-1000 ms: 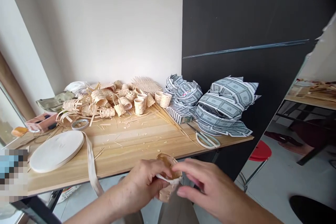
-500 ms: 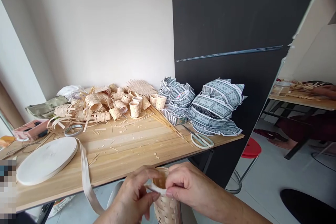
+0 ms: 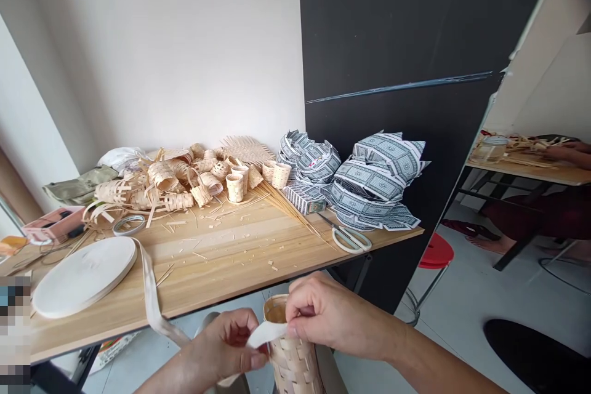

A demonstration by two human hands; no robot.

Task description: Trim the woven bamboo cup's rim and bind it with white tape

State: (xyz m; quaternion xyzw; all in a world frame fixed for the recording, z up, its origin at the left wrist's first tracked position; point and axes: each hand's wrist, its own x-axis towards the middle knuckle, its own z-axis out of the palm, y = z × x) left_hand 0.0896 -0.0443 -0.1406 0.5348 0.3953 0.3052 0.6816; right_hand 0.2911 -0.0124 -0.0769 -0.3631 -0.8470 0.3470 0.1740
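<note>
Tape, pinched in your left hand and pressed by your right hand's closed fingers onto the basket rim below the table edge, could wrinkle or lift if tension slackens.

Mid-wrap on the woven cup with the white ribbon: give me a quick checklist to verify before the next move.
1. Right hand steadies woven cup at its rim: ok.
2. Left hand pinches white ribbon end: ok.
3. Ribbon lies flat against the rim: not ok, the end stands off the cup.
4. Ribbon feeds freely from the roll over the table edge: ok, no snag seen.
5. Scissors available on the table: ok.
6. Cup's base and far side: cannot tell, out of view.
</note>
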